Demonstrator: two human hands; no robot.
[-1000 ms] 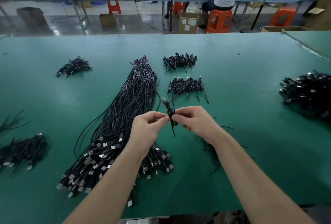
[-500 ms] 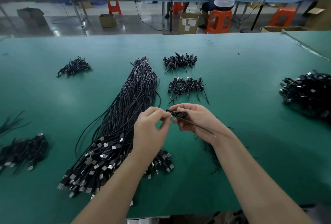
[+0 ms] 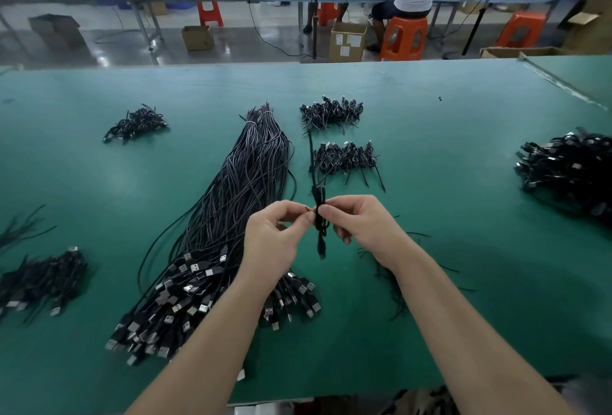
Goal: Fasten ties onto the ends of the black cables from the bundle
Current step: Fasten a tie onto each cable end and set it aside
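2 bare forearms reach in from below. The left hand [image 3: 275, 242] and right hand [image 3: 362, 225] wear no gloves, rings or sleeves.

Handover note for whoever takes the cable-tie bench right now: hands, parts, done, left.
Left hand: pinches the thin tie end at the folded cable.
Right hand: pinches that cable, held upright above the green table.
Big bundle of loose cables lies left of the hands, plugs toward you.
Done: two small piles of tied cables beyond the hands.
Left: finish this tie, then work through the bundle. Loose ties appear to lie under the right wrist.
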